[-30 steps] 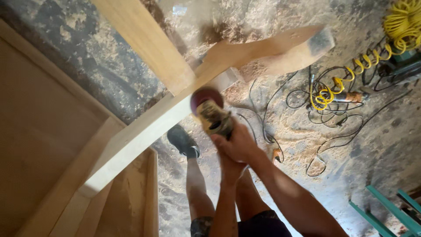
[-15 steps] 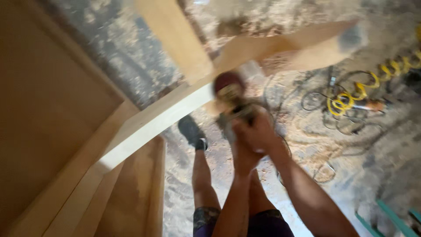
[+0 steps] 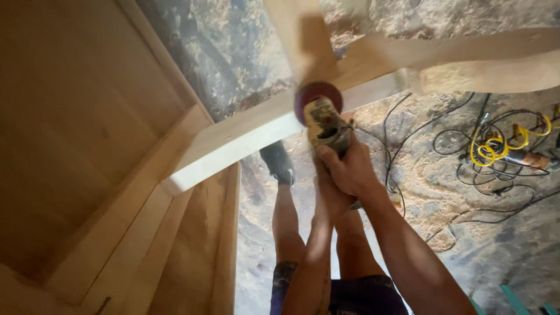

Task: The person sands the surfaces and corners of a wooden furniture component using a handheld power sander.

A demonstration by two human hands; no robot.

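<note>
Both my hands grip a yellow, dust-covered sander [image 3: 328,125] with a dark red round disc [image 3: 317,96]. My right hand [image 3: 352,169] wraps the tool's body from the right. Partly hidden beneath it, my left hand [image 3: 328,192] holds the rear of the tool. The disc rests against a curved pale wooden rail [image 3: 245,137] that runs from lower left to upper right, near where a wooden post [image 3: 303,35] crosses it. My bare legs and a dark shoe [image 3: 279,163] show below.
Pale wooden stair treads and a side panel [image 3: 87,146] fill the left. The floor [image 3: 466,233] is covered in sawdust. Black cables, a coiled yellow hose [image 3: 496,146] and a tool lie at right. Teal bars [image 3: 513,300] sit at the bottom right.
The view has shifted, so the rail and sander now sit higher and further right. Both hands stay on the sander, its disc still at the rail's joint.
</note>
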